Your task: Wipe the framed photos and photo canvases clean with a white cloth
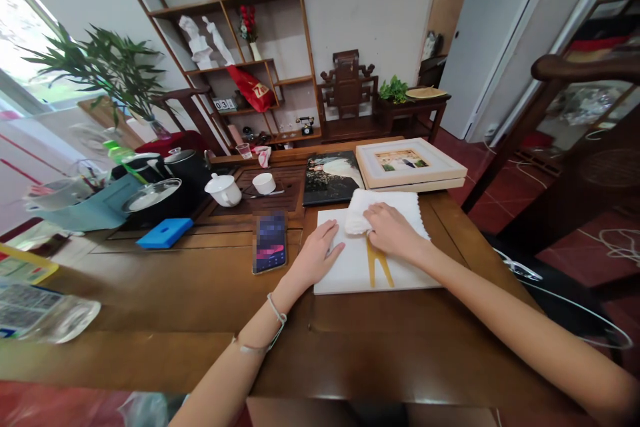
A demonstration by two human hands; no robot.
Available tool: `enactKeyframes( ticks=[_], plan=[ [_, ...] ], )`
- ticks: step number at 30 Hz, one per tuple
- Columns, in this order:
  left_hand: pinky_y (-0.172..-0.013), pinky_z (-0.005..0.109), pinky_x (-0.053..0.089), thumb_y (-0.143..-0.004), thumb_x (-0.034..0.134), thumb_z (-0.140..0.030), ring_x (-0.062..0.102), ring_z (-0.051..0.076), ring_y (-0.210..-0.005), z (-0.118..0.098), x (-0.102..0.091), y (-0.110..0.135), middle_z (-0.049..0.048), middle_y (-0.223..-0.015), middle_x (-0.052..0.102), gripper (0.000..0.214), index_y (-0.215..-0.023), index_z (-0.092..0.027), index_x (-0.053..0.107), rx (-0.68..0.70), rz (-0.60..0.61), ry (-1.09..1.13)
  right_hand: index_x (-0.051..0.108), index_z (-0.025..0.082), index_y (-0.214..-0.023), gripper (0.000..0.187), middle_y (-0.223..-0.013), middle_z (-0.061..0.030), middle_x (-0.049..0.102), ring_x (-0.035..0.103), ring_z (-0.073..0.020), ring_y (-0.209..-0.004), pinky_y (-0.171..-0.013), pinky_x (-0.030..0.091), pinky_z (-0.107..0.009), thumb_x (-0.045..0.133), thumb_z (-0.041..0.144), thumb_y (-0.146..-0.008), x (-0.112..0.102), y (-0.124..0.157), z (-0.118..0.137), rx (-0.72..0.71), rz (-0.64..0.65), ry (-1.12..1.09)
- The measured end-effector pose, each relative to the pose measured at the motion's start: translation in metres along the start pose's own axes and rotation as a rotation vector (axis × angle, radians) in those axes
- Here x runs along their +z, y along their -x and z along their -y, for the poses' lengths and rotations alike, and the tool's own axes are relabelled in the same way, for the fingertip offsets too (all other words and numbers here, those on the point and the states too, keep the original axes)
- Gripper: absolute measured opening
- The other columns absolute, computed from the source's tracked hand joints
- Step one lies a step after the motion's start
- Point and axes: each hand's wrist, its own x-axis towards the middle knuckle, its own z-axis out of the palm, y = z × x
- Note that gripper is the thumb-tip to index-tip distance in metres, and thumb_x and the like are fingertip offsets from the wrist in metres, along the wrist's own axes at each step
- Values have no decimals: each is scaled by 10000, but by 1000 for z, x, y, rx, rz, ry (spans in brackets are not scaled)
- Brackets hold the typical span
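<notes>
Polished brown wood fills the foreground as a table (200, 300), with shelving (227, 8) against the wall beyond. On it, a white board (345, 273) lies flat under both hands, with a dark photo panel (327, 180) and a white-framed picture (363, 160) just past its far edge. The right hand (393, 230) has its fingers curled on a white cloth (403, 203), holding it down over the board's far part; the cloth stretches sideways. From those fingers, a yellow two-legged shape (383, 263) lies toward the person, its long axis running to the board's near edge; the right hand is nearer to it. The left hand (316, 257), fingers loosely extended and grasping nothing, rests at the board's left edge, beside a phone (270, 243).
</notes>
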Motion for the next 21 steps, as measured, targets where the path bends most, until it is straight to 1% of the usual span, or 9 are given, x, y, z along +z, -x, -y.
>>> enactKeyframes(
  ticks=[3, 6, 9, 11, 13, 14, 16, 19, 21],
  plan=[
    [-1140, 446, 364, -982, 327, -219, 457, 243, -1326, -2, -2, -2, 165, -1380, 515, 371, -1270, -112, 534, 36, -2, 44, 665, 68, -1046, 302, -1155, -190, 635, 522, -272, -1157, -970, 379, -358, 493, 79, -798, -1, -3, 15, -126, 43, 2],
    [-1134, 471, 373, -970, 315, -186, 461, 245, -1323, -1, -1, -2, 161, -1378, 518, 377, -1281, -126, 520, 32, -16, 51, 688, 52, -987, 289, -1114, -203, 652, 555, -277, -1123, -937, 404, -353, 494, 32, -773, -14, 9, 27, -210, 99, 16],
    [-1134, 491, 369, -946, 346, -168, 449, 262, -1334, 2, 2, 0, 172, -1396, 502, 395, -1306, -116, 497, -1, -15, 38, 699, 52, -954, 291, -1036, -203, 682, 633, -275, -979, -799, 455, -333, 499, 6, -748, -40, 30, 36, -274, 266, 41],
    [-1144, 482, 356, -924, 358, -145, 432, 267, -1350, 4, 4, 1, 184, -1418, 480, 419, -1319, -94, 488, -12, -5, 31, 702, 68, -940, 282, -975, -190, 700, 664, -270, -862, -685, 456, -321, 506, 17, -743, -56, 40, 40, -268, 385, 41],
    [-1151, 476, 345, -917, 367, -147, 422, 266, -1358, 5, 5, 2, 181, -1431, 468, 432, -1331, -96, 481, -14, -6, 37, 705, 100, -897, 258, -913, -164, 713, 671, -269, -801, -635, 438, -317, 509, 33, -742, -65, 42, 39, -226, 418, 20],
    [-1150, 479, 345, -922, 371, -161, 422, 265, -1358, 5, 5, 2, 176, -1432, 469, 431, -1336, -106, 478, -13, -9, 45, 705, 113, -880, 252, -897, -156, 716, 670, -271, -799, -638, 433, -320, 504, 40, -746, -66, 39, 36, -195, 397, 13],
    [-1138, 494, 355, -936, 376, -195, 431, 268, -1351, 5, 4, 2, 173, -1424, 479, 424, -1342, -123, 472, -13, -15, 67, 699, 124, -872, 254, -906, -156, 716, 663, -279, -837, -671, 431, -331, 487, 50, -754, -59, 29, 30, -112, 299, 7],
    [-1117, 507, 375, -941, 389, -213, 450, 276, -1330, 2, 2, 0, 174, -1395, 505, 399, -1320, -136, 487, -9, -27, 103, 677, 127, -959, 275, -995, -162, 704, 622, -287, -973, -730, 433, -330, 466, 84, -788, -38, 10, 22, -19, 151, -10],
    [-1102, 492, 394, -939, 401, -205, 471, 273, -1306, 0, 0, -1, 165, -1352, 536, 369, -1286, -145, 510, -11, -41, 121, 651, 131, -1026, 290, -1042, -156, 695, 588, -286, -1045, -764, 432, -325, 451, 115, -817, -26, -2, 20, -2, 105, -32]
  ],
)
